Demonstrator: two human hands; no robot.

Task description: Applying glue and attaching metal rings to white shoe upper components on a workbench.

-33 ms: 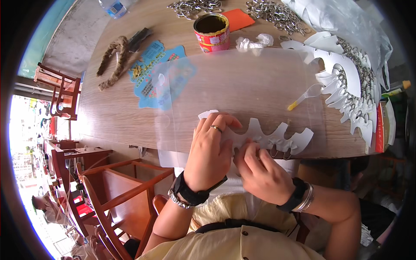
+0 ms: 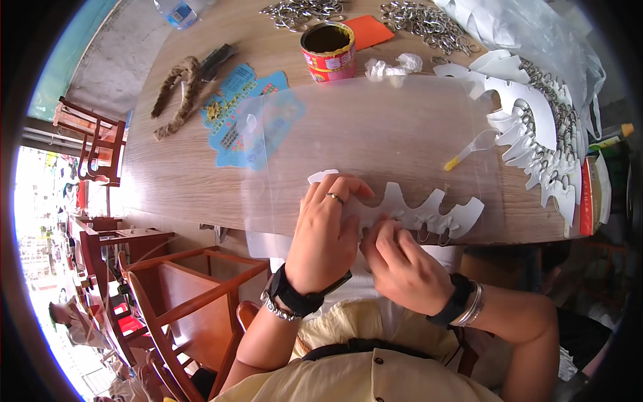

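A white strip with a deeply scalloped upper edge [image 2: 394,199] lies on a clear plastic sheet [image 2: 375,127] at the table's near edge. Along its lower right side hang small metal hooks or rings [image 2: 443,237], beside gathered bits of white material. My left hand [image 2: 325,224] rests over the strip's left part, its fingers bent and closed on it. Just to the right, my right hand [image 2: 407,271] is pinched at the strip's lower edge. Its fingertips are partly hidden, so whatever lies between them cannot be made out.
An open red tin [image 2: 328,61] stands at the back, near crumpled tissue [image 2: 394,68] and piles of metal clips [image 2: 429,25]. Finished-looking white strips with hooks [image 2: 536,124] are heaped at right. A plastic spoon [image 2: 472,149], blue card [image 2: 234,127] and brown cord [image 2: 181,87] also lie there.
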